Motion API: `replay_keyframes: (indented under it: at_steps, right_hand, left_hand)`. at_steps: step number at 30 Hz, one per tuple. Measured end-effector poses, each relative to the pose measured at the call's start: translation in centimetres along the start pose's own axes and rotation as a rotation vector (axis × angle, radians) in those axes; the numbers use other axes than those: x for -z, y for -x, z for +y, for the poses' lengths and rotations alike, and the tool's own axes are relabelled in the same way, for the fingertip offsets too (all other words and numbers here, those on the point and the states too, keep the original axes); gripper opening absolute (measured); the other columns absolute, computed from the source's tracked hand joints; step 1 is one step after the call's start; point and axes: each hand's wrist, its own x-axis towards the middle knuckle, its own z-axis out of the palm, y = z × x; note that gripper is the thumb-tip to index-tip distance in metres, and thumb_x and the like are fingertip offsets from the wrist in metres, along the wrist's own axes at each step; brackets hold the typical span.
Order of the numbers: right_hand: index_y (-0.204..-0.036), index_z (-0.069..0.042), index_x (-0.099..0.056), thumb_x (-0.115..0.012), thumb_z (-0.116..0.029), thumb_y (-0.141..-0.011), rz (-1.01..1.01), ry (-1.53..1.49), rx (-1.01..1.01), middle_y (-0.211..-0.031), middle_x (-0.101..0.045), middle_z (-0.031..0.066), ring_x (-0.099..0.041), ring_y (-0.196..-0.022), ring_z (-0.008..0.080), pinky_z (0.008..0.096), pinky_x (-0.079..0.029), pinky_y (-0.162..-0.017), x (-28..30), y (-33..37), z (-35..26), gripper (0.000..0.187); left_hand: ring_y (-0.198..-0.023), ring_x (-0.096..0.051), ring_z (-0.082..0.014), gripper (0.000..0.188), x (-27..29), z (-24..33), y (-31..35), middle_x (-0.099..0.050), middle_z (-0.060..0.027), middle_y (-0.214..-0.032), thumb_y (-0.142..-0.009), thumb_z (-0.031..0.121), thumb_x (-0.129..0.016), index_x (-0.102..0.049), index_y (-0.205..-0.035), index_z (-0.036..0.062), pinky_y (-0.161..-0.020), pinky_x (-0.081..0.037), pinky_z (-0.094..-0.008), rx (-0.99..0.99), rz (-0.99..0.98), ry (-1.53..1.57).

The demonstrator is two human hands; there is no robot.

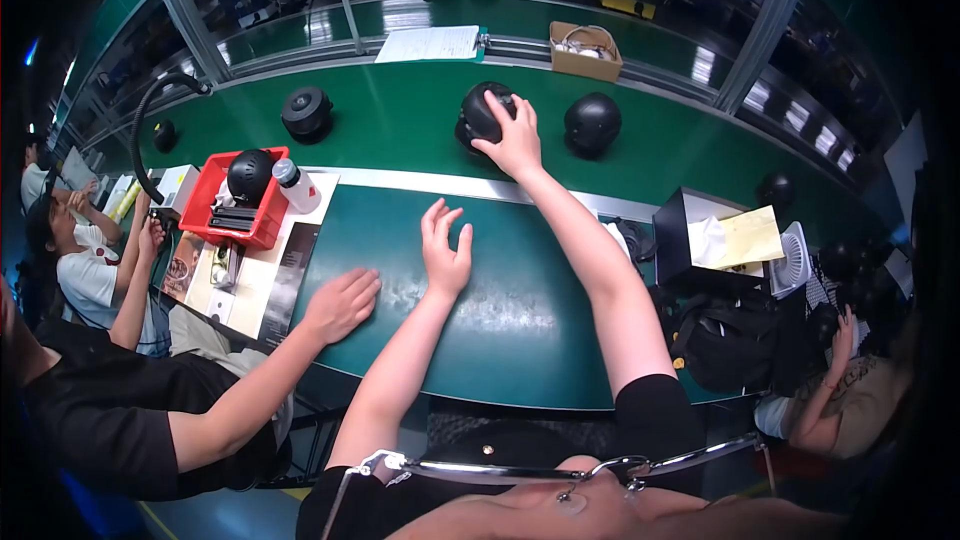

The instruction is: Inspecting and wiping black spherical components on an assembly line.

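Under the right fingers (501, 113), a round black device (476, 118).

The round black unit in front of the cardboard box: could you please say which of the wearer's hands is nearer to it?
Right: the right hand is left of that unit, grasping another black unit; the left hand is farther off, toward the wearer.

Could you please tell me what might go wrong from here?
The black, ball-shaped, hard-looking object might slip or roll, since the right grip spans only part of its curved surface. If it rolled rightward, it could knock the similar black rounded object nearby. The left grip might also bump the neighbour's bare hand, as both are over the smooth green tabletop.
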Motion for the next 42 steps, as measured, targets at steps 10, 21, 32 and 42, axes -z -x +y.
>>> replay_keyframes:
  at_steps: [10, 21, 32, 42]
  right_hand:
    - [-0.102, -0.012, -0.064, -0.067, -0.012, -0.065, 0.103, 0.286, 0.077, -0.126, -0.046, 0.0134, -0.034, -0.125, 0.0345, 0.0527, -0.028, -0.102, 1.5, -3.2, 2.3, 0.036]
    - [-0.111, -0.015, -0.055, -0.084, -0.025, -0.047, -0.036, -0.032, 0.065, -0.129, -0.038, 0.0178, -0.038, -0.120, 0.0389, 0.0441, -0.039, -0.098, 9.3, 3.3, 4.8, 0.071]
    - [-0.120, -0.011, -0.040, -0.088, -0.019, -0.053, -0.290, -1.208, -0.110, -0.127, -0.042, 0.0120, -0.043, -0.120, 0.0252, 0.0370, -0.038, -0.099, 6.0, 13.4, -2.4, 0.083]
    - [-0.108, 0.003, -0.053, -0.081, -0.010, -0.068, -0.104, -1.094, -0.352, -0.113, -0.059, 0.0127, -0.060, -0.101, 0.0197, 0.0338, -0.051, -0.088, 5.7, 14.7, -3.5, 0.051]
  left_hand:
    - [-0.109, -0.052, -0.0329, 0.021, 0.0, -0.3, 0.0, -0.044, -0.0174, -0.125, -0.080, 0.010, -0.062, -0.060, -0.100, 0.0038, -0.091, -0.043, -0.0396, 0.022, 0.032, 0.010]
    - [-0.108, -0.053, -0.0252, 0.030, -1.2, -1.2, -0.3, -0.050, -0.0145, -0.121, -0.086, 0.017, -0.060, -0.055, -0.111, 0.0004, -0.086, -0.046, -0.0325, 0.272, -0.006, 0.393]
    - [-0.108, -0.056, -0.0213, 0.078, 1.1, 1.0, -0.3, -0.057, -0.0112, -0.120, -0.090, 0.066, -0.018, -0.050, -0.123, 0.0030, -0.097, -0.041, -0.0343, 0.731, -0.199, 1.042]
    - [-0.101, -0.057, -0.0178, 0.066, 1.7, 1.0, -0.2, -0.059, -0.0092, -0.111, -0.089, 0.060, -0.037, -0.050, -0.117, 0.0017, -0.089, -0.045, -0.0319, 0.833, 0.045, 1.057]
